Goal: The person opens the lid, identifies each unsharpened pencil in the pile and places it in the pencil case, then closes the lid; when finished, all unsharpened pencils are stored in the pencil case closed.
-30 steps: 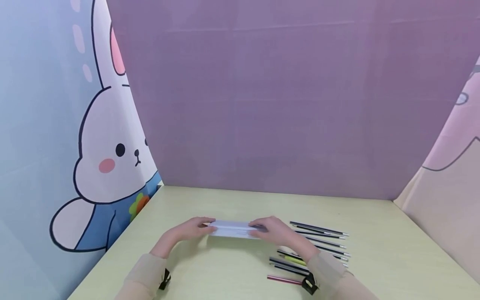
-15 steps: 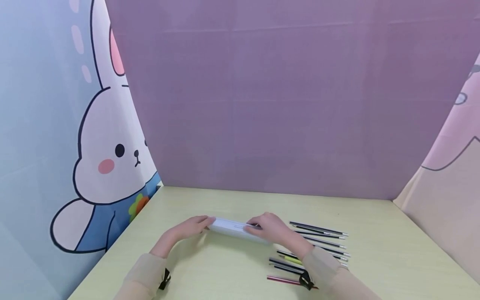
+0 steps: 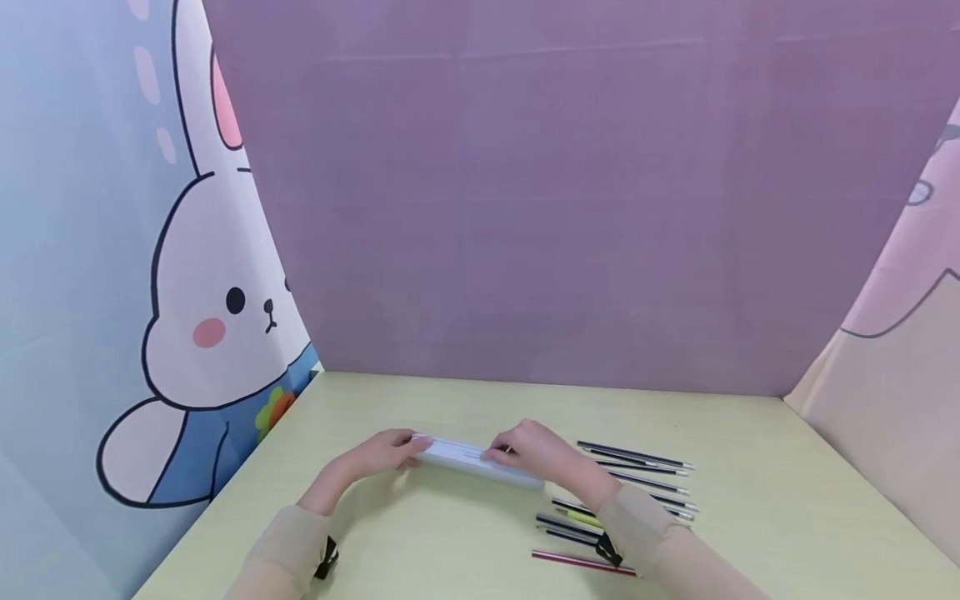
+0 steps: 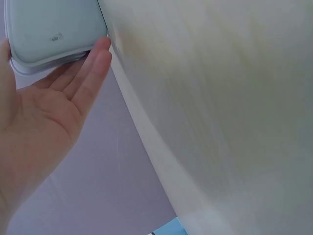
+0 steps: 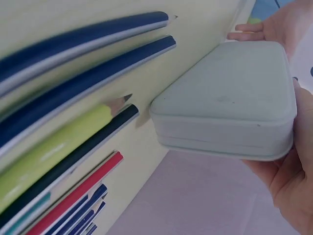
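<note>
Left hand (image 3: 380, 452) grips one end of a pale case (image 3: 467, 462), right hand (image 3: 536, 454) pinches its other half; pencils (image 3: 637, 455) lie beside it. Steadying it seems the step; next likely calls for even support.

Left hand (image 4: 49, 107) gripping a pale rounded case (image 4: 56, 19), small dark mark (image 4: 56, 37) on its surface, whitish worktop (image 4: 220, 98) alongside, lilac cloth (image 4: 105, 156) behind, blue patch (image 4: 170, 227) at lower edge

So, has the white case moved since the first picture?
Yes. In the head view, the case has turned: its end by the right hand now sits lower in the picture, slanting against the back edge of the table.
</note>
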`<state>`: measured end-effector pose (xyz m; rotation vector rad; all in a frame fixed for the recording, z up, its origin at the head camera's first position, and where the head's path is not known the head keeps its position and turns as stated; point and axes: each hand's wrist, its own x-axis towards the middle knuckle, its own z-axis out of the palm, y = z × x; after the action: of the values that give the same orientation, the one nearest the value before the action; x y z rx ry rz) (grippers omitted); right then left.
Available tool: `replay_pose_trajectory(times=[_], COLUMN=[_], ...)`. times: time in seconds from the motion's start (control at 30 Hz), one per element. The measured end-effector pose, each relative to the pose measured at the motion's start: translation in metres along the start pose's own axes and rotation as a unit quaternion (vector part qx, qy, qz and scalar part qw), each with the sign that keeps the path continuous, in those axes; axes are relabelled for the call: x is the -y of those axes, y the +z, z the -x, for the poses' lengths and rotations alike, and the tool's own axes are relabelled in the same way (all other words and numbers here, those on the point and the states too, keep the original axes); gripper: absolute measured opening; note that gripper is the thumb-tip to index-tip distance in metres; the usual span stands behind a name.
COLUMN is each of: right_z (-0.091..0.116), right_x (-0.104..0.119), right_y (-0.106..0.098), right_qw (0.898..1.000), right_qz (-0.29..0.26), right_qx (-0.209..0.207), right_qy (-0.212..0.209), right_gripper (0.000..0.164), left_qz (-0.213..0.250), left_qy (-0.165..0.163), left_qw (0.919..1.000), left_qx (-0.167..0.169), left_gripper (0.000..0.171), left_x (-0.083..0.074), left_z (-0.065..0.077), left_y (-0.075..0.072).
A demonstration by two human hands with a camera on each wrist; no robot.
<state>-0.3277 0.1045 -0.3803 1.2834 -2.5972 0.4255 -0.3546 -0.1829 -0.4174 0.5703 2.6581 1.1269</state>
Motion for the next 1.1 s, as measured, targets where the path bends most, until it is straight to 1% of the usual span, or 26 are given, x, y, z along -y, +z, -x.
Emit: replay_pose_trajectory(times=[0.1,0.17,0.3,0.37,0.53,0.63,0.7,0.77,0.83,0.93,1.0,1.1], right_z=[-0.001,-0.001,-0.002,-0.002,-0.003,-0.004,-0.006,-0.007,-0.007,-0.007,-0.006,-0.005], right_x=[0.001,0.002,0.004,0.004,0.006,0.007,0.006,0.005,0.003,-0.003,-0.009,-0.019], right_y=[0.003,0.005,0.008,0.01,0.013,0.015,0.015,0.016,0.016,0.015,0.015,0.015], right_qw=[0.999,0.998,0.99,0.986,0.983,0.979,0.978,0.98,0.985,0.993,0.995,0.992], right_qz=[0.036,0.064,0.131,0.154,0.169,0.181,0.184,0.171,0.149,0.085,0.039,-0.031], right_qx=[-0.006,-0.006,-0.018,-0.026,-0.041,-0.064,-0.079,-0.082,-0.081,-0.078,-0.09,-0.112], right_qy=[-0.012,-0.021,-0.048,-0.055,-0.056,-0.068,-0.066,-0.058,-0.04,-0.004,0.023,0.047], right_gripper=[0.024,0.024,0.024,0.023,0.02,0.02,0.021,0.02,0.018,0.017,0.017,0.013], left_qz=[0.01,-0.004,-0.038,-0.043,-0.04,-0.04,-0.04,-0.037,-0.03,0.003,0.021,0.027], left_qy=[0.002,0.003,-0.003,-0.002,0.004,-0.001,-0.006,-0.011,-0.012,-0.003,0.018,0.07], left_qw=[0.9999,1.0,0.9991,0.9989,0.9989,0.9988,0.9986,0.9984,0.9984,0.9994,0.9994,0.9972], left_qx=[0.003,-0.003,-0.018,-0.021,-0.024,-0.029,-0.035,-0.042,-0.046,-0.035,-0.021,0.003], left_gripper=[0.054,0.054,0.051,0.05,0.047,0.046,0.046,0.049,0.054,0.058,0.055,0.041], left_x=[0.0,-0.001,-0.001,-0.001,-0.002,-0.003,-0.003,-0.003,-0.001,0.003,0.005,0.006], left_z=[0.001,0.002,0.001,0.0,0.001,0.003,0.005,0.006,0.007,0.009,0.009,0.008], left_y=[0.0,0.001,0.0,0.0,0.0,0.0,-0.001,-0.001,-0.001,-0.001,-0.001,-0.002])
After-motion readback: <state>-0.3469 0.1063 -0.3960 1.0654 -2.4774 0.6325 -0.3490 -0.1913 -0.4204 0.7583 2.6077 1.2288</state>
